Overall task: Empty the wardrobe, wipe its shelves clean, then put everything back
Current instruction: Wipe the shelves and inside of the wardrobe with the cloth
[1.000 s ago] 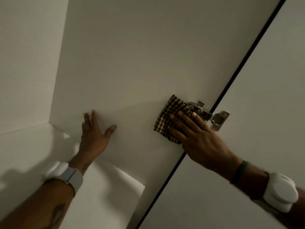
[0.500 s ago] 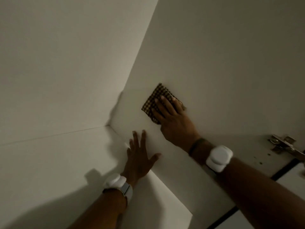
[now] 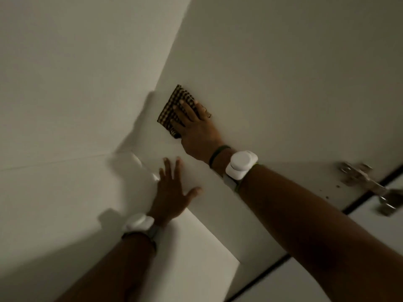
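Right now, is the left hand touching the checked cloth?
No, the left hand lies flat on the white panel, apart from the checked cloth, which only the right hand presses.

No readable text, no labels, no brands, no numbers, no signs anywhere on the surfaces in view

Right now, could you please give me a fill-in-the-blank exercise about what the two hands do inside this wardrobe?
1. The right hand presses a cloth with a ____ pattern against the white panel.
2. The left hand rests flat, fingers spread, and holds ____.
3. The metal hinge is nearer the ____ arm.

Missing words: checked; nothing; right.
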Demonstrator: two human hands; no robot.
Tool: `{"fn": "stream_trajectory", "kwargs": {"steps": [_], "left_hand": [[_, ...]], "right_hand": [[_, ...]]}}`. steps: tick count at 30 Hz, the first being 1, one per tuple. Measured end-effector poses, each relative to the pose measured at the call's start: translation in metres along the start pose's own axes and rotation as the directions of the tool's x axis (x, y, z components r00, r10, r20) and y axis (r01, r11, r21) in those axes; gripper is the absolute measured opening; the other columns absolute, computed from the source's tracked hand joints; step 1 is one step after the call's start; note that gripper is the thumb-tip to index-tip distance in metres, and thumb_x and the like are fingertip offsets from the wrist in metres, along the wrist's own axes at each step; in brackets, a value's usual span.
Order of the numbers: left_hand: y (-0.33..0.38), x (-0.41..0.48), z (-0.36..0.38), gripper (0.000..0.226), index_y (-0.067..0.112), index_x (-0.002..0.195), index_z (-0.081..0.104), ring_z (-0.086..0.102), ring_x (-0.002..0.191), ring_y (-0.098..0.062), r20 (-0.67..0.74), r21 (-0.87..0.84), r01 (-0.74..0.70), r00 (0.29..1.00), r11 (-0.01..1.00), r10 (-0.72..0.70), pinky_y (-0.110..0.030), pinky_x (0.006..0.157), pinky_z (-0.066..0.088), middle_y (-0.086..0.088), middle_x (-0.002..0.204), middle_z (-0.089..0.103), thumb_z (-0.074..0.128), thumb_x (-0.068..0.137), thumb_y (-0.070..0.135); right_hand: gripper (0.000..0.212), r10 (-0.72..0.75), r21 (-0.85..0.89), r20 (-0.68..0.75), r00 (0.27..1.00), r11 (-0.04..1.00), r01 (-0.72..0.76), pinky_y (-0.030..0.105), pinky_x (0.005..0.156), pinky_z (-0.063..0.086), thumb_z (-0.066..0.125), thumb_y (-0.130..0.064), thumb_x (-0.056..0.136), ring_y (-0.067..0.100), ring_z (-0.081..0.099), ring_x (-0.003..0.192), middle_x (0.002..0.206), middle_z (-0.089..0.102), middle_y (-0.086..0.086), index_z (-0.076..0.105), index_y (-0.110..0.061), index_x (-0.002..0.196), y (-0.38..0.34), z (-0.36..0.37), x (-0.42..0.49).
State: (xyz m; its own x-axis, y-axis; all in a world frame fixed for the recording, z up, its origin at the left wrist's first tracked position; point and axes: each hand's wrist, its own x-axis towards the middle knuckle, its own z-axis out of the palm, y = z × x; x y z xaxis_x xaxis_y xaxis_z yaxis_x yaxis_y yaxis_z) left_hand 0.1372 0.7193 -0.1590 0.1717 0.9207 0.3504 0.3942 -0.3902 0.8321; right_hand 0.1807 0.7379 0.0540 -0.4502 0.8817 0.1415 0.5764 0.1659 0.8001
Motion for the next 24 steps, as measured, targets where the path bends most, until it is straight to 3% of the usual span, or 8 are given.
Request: {"fn": "stream_trajectory", "kwargs": {"steps": [3, 8, 11, 16, 19, 21, 24], "left_hand": [[0.005, -0.002, 0.007, 0.116, 0.042, 0.156, -0.015, -0.003, 0.153, -0.042, 0.024, -0.073, -0.014, 1.0, 0.997, 0.016, -0.063, 0.119, 0.018, -0.007, 0.167, -0.02, 0.057, 0.074, 0.082], [-0.001, -0.002, 0.005, 0.112, 0.035, 0.159, -0.007, 0.003, 0.153, -0.043, -0.032, -0.066, -0.036, 0.999, 0.997, 0.034, -0.059, 0.121, 0.018, -0.016, 0.167, -0.01, 0.056, 0.076, 0.075], [-0.003, -0.004, 0.006, 0.108, 0.034, 0.159, -0.007, 0.003, 0.153, -0.04, -0.034, -0.062, -0.043, 0.999, 0.997, 0.041, -0.055, 0.123, 0.017, -0.015, 0.167, -0.011, 0.058, 0.081, 0.069], [-0.003, -0.009, 0.002, 0.097, 0.024, 0.162, 0.001, 0.016, 0.152, -0.038, -0.008, -0.009, -0.053, 0.999, 0.999, 0.053, -0.05, 0.121, 0.024, -0.016, 0.168, -0.003, 0.058, 0.091, 0.058], [-0.001, -0.018, -0.002, 0.086, 0.02, 0.161, 0.012, 0.032, 0.143, -0.044, -0.031, 0.191, -0.049, 0.998, 0.98, 0.056, -0.057, 0.112, 0.034, -0.017, 0.167, 0.013, 0.051, 0.096, 0.058], [-0.001, -0.022, -0.006, 0.083, 0.022, 0.162, 0.011, 0.03, 0.144, -0.046, -0.009, 0.319, -0.005, 1.0, 0.948, 0.008, -0.059, 0.112, 0.031, -0.013, 0.167, 0.014, 0.049, 0.096, 0.058], [-0.005, -0.025, -0.015, 0.08, 0.027, 0.162, 0.006, 0.015, 0.15, -0.045, 0.031, 0.348, 0.049, 0.997, 0.936, -0.063, -0.054, 0.12, 0.019, -0.01, 0.169, 0.004, 0.046, 0.099, 0.056]], "right_hand": [[0.059, 0.059, 0.031, -0.035, 0.998, 0.998, -0.058, 0.055, 0.124, -0.003, 0.04, -0.03, 0.096, 0.033, 0.006, 0.155, 0.166, 0.021, 0.008, 0.038, -0.024, 0.154, 0.021, 0.004, -0.113], [0.07, 0.188, -0.127, 0.073, 0.979, 0.976, -0.178, 0.058, 0.123, 0.003, 0.042, -0.029, 0.099, 0.034, -0.007, 0.155, 0.169, -0.001, 0.009, 0.011, -0.023, 0.162, 0.037, -0.001, -0.296], [0.074, 0.214, -0.141, 0.096, 0.972, 0.97, -0.199, 0.059, 0.123, 0.007, 0.051, -0.03, 0.097, 0.035, -0.004, 0.155, 0.169, 0.001, 0.01, 0.014, -0.023, 0.161, 0.042, -0.001, -0.353], [0.072, 0.231, -0.089, 0.068, 0.97, 0.97, -0.225, 0.061, 0.122, 0.009, 0.047, -0.032, 0.098, 0.036, -0.006, 0.155, 0.169, -0.001, 0.01, 0.014, -0.024, 0.161, 0.032, 0.01, -0.332], [0.07, 0.208, -0.038, -0.003, 0.978, 0.977, -0.208, 0.06, 0.122, 0.008, 0.044, -0.03, 0.097, 0.036, -0.002, 0.155, 0.169, 0.004, 0.01, 0.017, -0.021, 0.161, 0.015, 0.021, -0.279], [0.07, 0.173, 0.009, -0.026, 0.985, 0.985, -0.173, 0.059, 0.123, 0.006, 0.047, -0.028, 0.093, 0.035, 0.004, 0.155, 0.168, 0.013, 0.009, 0.024, -0.02, 0.16, 0.001, 0.029, -0.228], [0.07, 0.107, 0.048, -0.037, 0.994, 0.993, -0.105, 0.058, 0.123, 0.007, 0.051, -0.026, 0.087, 0.035, 0.015, 0.154, 0.165, 0.025, 0.01, 0.038, -0.019, 0.155, -0.024, 0.042, -0.138]]}}
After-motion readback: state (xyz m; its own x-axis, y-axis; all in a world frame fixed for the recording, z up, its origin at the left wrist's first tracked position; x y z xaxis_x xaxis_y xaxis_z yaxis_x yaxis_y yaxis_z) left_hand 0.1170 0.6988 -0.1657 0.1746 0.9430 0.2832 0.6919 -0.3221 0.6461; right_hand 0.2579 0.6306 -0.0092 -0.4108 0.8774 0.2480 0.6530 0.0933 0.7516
